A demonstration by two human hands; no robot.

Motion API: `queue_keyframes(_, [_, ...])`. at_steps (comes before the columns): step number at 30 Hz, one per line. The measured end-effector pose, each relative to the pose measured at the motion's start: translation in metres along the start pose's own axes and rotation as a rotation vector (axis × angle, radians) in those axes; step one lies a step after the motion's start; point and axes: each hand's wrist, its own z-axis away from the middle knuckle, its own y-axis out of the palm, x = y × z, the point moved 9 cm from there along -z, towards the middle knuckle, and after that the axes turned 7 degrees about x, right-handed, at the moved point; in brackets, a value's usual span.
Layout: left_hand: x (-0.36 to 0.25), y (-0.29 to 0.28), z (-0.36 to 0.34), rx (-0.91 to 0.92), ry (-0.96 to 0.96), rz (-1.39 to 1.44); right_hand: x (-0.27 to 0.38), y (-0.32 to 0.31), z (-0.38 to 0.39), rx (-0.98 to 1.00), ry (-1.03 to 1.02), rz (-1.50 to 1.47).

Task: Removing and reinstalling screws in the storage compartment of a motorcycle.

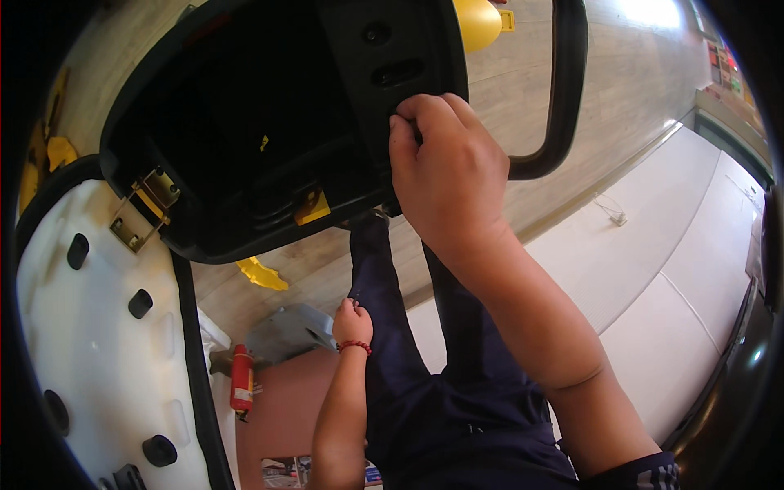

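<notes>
A raised seat's white underside (106,343) frames the left; beside it an open black storage compartment (245,139) holds a small yellow piece. The left hand (352,323), closed in a loose fist, hangs low, holding nothing visible. The right hand (445,167) pinches the compartment's black rear panel (384,57), fingers curled.

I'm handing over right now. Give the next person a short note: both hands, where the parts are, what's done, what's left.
Right hand: raised, fingertips pinching at the black panel just under its two oval slots; whether it grips a fastener is hidden.
Left hand: low, closed, resting against the dark trouser leg, holding nothing that shows.
Parts: black moulded shell overhead, metal hinge at its left edge, white lid underside beside it. Red fire extinguisher on the floor below.
Done: shell is open.
Left: cannot tell from this view.
</notes>
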Motion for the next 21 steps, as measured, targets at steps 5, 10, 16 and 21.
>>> queue_keyframes(5, [0.0031, 0.0024, 0.0006, -0.022, 0.028, 0.017, 0.0043, -0.0039, -0.0025, -0.027, -0.04, 0.003])
queue_keyframes(10, [0.0016, 0.0066, 0.0017, -0.011, 0.021, -0.005, 0.0007, -0.0045, -0.0031, -0.024, -0.045, -0.026])
queue_keyframes(16, [0.0015, 0.0058, 0.0016, -0.027, 0.038, -0.001, -0.0015, -0.0035, -0.0017, -0.012, -0.019, -0.045])
queue_keyframes(21, [-0.0004, 0.0041, 0.002, -0.024, 0.028, -0.012, 0.0003, -0.0021, -0.0038, 0.023, -0.003, -0.001])
